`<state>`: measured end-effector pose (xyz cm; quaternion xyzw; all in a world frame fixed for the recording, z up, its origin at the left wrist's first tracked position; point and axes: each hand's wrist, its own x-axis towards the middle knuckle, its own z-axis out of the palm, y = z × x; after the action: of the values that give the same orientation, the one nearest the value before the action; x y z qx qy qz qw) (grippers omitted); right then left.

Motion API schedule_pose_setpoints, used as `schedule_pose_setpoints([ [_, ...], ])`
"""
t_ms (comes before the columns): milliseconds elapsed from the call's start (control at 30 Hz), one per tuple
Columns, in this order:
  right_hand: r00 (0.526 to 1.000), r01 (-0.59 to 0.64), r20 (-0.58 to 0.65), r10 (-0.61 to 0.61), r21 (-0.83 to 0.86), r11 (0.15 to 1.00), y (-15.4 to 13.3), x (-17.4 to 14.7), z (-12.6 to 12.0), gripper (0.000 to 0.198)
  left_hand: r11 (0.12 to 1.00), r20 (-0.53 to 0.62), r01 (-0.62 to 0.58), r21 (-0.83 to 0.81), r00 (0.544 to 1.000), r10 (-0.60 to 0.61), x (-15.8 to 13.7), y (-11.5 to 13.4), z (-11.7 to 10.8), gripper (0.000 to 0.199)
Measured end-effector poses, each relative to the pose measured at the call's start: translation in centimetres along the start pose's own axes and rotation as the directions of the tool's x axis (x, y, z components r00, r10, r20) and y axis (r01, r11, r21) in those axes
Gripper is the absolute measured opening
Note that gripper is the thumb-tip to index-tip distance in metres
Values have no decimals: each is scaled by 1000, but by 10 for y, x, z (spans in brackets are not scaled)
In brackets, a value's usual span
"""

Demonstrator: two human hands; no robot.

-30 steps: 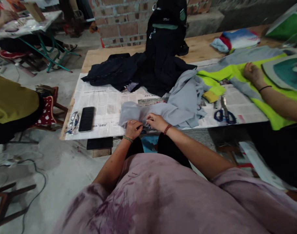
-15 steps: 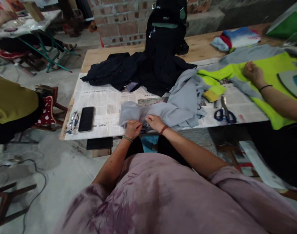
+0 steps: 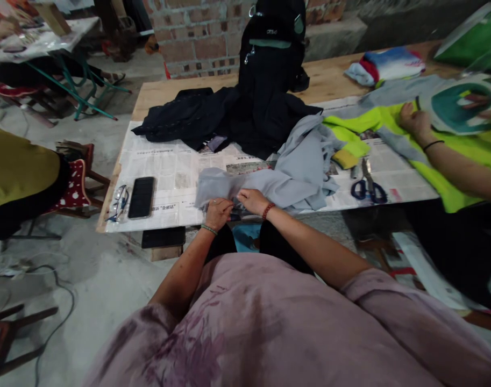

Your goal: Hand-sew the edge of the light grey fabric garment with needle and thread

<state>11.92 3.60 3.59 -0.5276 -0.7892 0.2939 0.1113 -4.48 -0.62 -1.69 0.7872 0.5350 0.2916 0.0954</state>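
A light grey garment (image 3: 301, 161) lies bunched across the newspaper, its flatter end reaching the near table edge. My left hand (image 3: 219, 213), with a green bracelet at the wrist, is closed on the near edge of this cloth. Close beside it, my right hand (image 3: 253, 202), wearing a dark red bead bracelet, pinches the same edge. The fingertips of both hands almost meet, and whether a small tool or thread sits between them is hidden. Something small and dark (image 3: 234, 217) shows just below the fingers, too blurred to name.
Scissors (image 3: 368, 188) lie right of the grey cloth; a phone (image 3: 141, 197) and glasses (image 3: 119, 203) lie left. Dark clothing (image 3: 189, 119) and a black backpack (image 3: 271, 48) are behind. At right, a co-worker's hands handle an iron (image 3: 457, 107) over a yellow-green garment (image 3: 455, 183).
The co-worker's iron has moved left and away from the table's near edge, over the yellow-green garment. My hands stay on the grey cloth with hardly any movement; the view has shifted slightly.
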Motion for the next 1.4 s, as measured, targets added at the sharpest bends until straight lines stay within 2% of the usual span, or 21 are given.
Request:
schedule_pose_setpoints([
  [333, 995, -67, 75, 65, 33, 997, 0, 9, -3, 22, 1000, -9, -4, -12, 1000, 3, 0, -1, 0, 9],
  [567, 989, -123, 98, 111, 125, 985, 4, 12, -1, 19, 999, -5, 27, -24, 1000, -27, 1, 1, -3, 10],
  [867, 986, -127, 119, 114, 114, 985, 1, 12, -6, 18, 999, -19, 27, -34, 999, -28, 1, 2, -2, 10],
  [1100, 985, -71, 164, 51, 115, 991, -6, 4, 3, 21, 996, -43, 57, -71, 997, -60, 3, -1, -3, 10],
  [1233, 976, -147, 193, 103, 225, 963, -2, 5, 3, 26, 991, -39, 63, -117, 997, -68, 4, 1, -5, 9],
  [1300, 983, -164, 126, 130, 310, 937, 3, 6, 1, 31, 987, -41, 84, -138, 995, -90, 5, 3, -6, 8],
  [1367, 990, -70, -89, 105, 332, 941, 9, 2, -2, 35, 981, -44, 106, -165, 992, -115, 6, 4, -6, 6],
  [1400, 972, 9, -225, 60, 294, 956, 12, -2, -4, 34, 977, -45, 112, -182, 991, -122, 6, 4, -6, 6],
])
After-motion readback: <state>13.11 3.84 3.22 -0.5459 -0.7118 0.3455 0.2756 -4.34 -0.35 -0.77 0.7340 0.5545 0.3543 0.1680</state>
